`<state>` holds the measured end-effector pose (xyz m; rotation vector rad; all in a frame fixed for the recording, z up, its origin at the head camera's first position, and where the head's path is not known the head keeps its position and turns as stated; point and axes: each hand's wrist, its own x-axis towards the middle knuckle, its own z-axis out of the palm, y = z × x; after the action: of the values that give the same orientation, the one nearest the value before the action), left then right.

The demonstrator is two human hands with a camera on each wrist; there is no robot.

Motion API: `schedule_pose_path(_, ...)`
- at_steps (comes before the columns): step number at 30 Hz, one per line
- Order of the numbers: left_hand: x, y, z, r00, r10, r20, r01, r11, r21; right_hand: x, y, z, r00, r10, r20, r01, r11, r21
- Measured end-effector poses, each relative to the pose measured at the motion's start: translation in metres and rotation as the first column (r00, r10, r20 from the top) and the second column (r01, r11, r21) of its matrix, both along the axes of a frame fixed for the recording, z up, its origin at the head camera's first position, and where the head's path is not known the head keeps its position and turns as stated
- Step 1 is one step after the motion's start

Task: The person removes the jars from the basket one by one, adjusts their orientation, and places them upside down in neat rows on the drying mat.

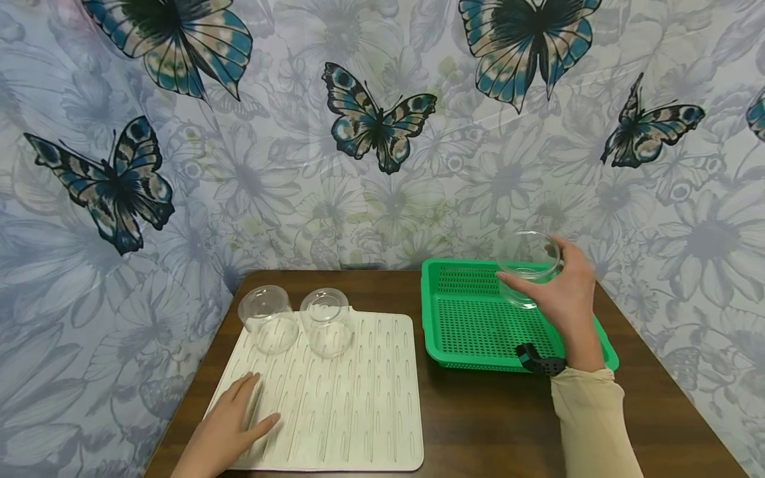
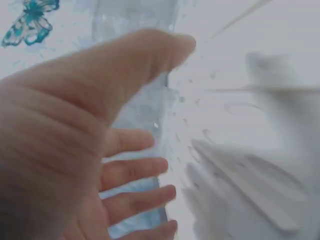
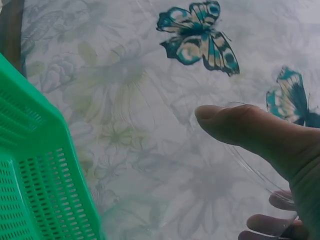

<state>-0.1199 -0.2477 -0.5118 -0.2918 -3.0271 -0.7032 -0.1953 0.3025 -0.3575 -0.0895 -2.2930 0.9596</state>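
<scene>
My right hand (image 1: pixel 562 282) grips a clear plastic cup (image 1: pixel 518 255) by its side, thumb on one side and fingers on the other, above the far right part of a green perforated basket (image 1: pixel 435 332). In the right wrist view the thumb lies across the see-through cup. My left hand (image 1: pixel 224 421) hovers low over the near left part of a cream ribbed mat (image 1: pixel 358 425), fingers spread and holding nothing. Two more clear cups, a left one (image 1: pixel 269 322) and a right one (image 1: pixel 326 325), stand at the mat's far edge.
All of this is on a dark brown wooden table (image 1: pixel 478 425). Behind it hangs a grey floral cloth (image 1: pixel 382 212) with blue butterflies, close to the table's far edge. A black band (image 1: pixel 540 362) circles my right wrist over the basket's near rim.
</scene>
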Motion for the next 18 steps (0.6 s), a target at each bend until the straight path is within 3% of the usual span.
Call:
schedule_pose_path(5, -0.010, 0.012, 0.031, 0.992, -0.027, -0.119, 0.033, 0.998, 0.046, -0.002, -0.015, 0.005, 0.989, 0.037, -0.141, -0.025, 0.996, 0.086)
schedule_pose_path(8, -0.022, 0.021, 0.055, 0.976, -0.069, -0.205, 0.084, 0.995, 0.063, -0.003, -0.025, 0.013, 0.976, 0.066, -0.206, -0.037, 0.989, 0.141)
schedule_pose_path(11, -0.038, 0.034, 0.083, 0.943, -0.136, -0.303, 0.164, 0.984, 0.071, -0.003, -0.036, 0.023, 0.963, 0.096, -0.251, -0.047, 0.979, 0.196)
schedule_pose_path(14, -0.055, 0.050, 0.109, 0.899, -0.201, -0.389, 0.248, 0.966, 0.075, -0.001, -0.049, 0.032, 0.950, 0.130, -0.283, -0.055, 0.964, 0.259)
schedule_pose_path(18, -0.071, 0.076, 0.137, 0.852, -0.268, -0.451, 0.349, 0.931, 0.106, 0.000, -0.068, 0.043, 0.931, 0.185, -0.315, -0.071, 0.938, 0.341)
